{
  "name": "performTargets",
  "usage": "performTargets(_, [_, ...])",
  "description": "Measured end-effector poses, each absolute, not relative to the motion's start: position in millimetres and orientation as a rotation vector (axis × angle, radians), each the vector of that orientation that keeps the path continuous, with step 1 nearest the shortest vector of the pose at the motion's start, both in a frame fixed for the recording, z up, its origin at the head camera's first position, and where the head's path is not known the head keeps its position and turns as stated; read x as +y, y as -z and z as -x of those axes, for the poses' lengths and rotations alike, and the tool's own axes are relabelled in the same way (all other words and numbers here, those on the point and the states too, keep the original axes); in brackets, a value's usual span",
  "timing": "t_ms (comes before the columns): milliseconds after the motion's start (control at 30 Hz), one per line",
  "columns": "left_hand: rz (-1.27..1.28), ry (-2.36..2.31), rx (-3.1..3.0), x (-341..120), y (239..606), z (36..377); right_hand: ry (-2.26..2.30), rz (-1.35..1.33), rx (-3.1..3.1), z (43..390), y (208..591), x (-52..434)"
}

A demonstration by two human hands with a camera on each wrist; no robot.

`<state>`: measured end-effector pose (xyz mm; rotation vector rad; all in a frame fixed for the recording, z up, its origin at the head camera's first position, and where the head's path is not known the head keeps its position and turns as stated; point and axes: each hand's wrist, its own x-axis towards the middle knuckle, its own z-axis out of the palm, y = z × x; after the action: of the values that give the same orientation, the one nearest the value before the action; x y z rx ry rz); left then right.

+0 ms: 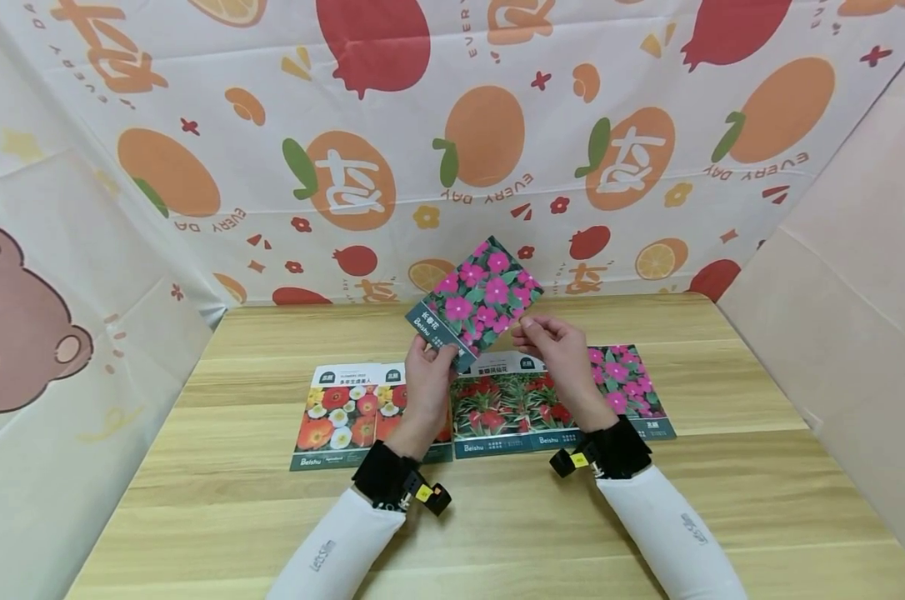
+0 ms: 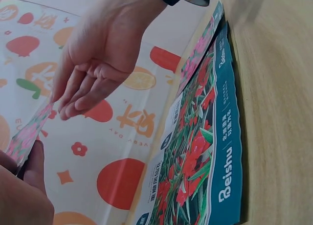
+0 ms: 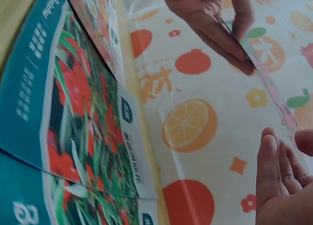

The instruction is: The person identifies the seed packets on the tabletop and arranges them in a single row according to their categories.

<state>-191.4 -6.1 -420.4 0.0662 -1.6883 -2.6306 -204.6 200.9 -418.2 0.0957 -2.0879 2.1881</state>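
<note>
Pinched at opposite corners, the pink-flower seed packet [image 1: 477, 302] was held tilted above the wooden table [image 1: 722, 467]: our left hand [image 1: 428, 367] gripped its lower corner, our right hand [image 1: 553, 340] its right edge. Below it lay a row of seed packets [image 1: 490, 408] printed with red, orange and pink flowers, some overlapping.

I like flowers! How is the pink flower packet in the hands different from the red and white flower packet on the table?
The pink flower packet is held tilted in the air by the left hand and right hand; the red and white flower packet lies flat on the table, untouched. Its flowers are pink, the other's red, orange and white. Both have dark teal edging.
</note>
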Motion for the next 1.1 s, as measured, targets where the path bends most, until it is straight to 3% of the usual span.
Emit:
performTargets(400, [-0.003,2.634,-1.836,0.6,418.2,186.5,-2.295,-0.119,-2.001,199.3,420.5,191.1])
performTargets(733, [0.107,2.657,-1.961,1.4,422.7,186.0,-2.326,-0.098,-1.87,238.3,484.6,210.7])
performTargets(933, [0.19,2.712,-1.964,-3.3,421.4,190.5,-2.302,0.003,-1.856,235.0,478.0,218.4])
performTargets(1100, [0.154,2.712,-1.868,-14.3,418.1,198.9,-2.212,0.148,-1.982,214.9,432.3,222.1])
